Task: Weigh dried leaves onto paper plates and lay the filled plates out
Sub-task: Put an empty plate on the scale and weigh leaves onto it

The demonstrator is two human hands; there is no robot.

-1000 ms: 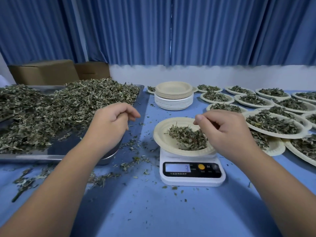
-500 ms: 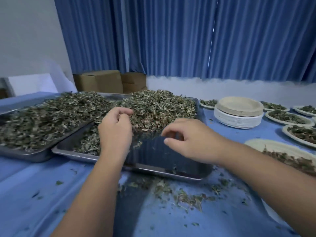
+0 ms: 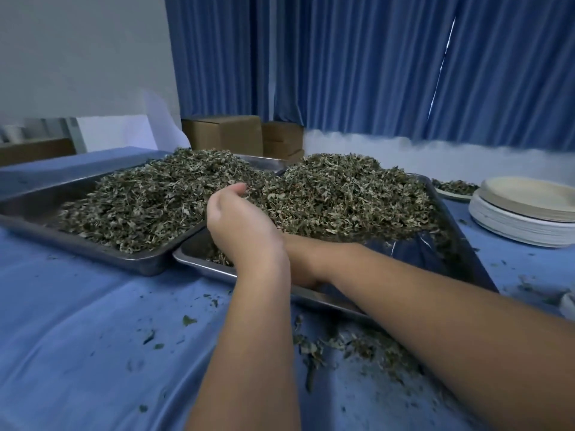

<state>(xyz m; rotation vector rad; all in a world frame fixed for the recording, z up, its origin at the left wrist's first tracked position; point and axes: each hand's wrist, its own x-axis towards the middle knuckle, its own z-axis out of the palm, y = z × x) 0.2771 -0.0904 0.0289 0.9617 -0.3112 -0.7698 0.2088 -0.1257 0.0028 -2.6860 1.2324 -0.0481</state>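
Dim, flat indoor light with a blue cast. The brightest spot is a thin slit point(image 3: 441, 66) between the curtains point(image 3: 342, 73) at upper right, where daylight leaks through. The rest of the light seems to fall from overhead, though the shadows are too soft to be sure. The forearms point(image 3: 249, 353) throw broad, faint shadows on the worktop point(image 3: 77, 337) near its front edge. The tray rim point(image 3: 202, 269) shows a dull sheen, no hard glare. Everything is slightly smeared (motion blur, plainest along the pale wall strip point(image 3: 466, 154) below the curtains). Wide-angle bend leans the curtains and stretches the plate stack point(image 3: 522, 219) at the right edge.
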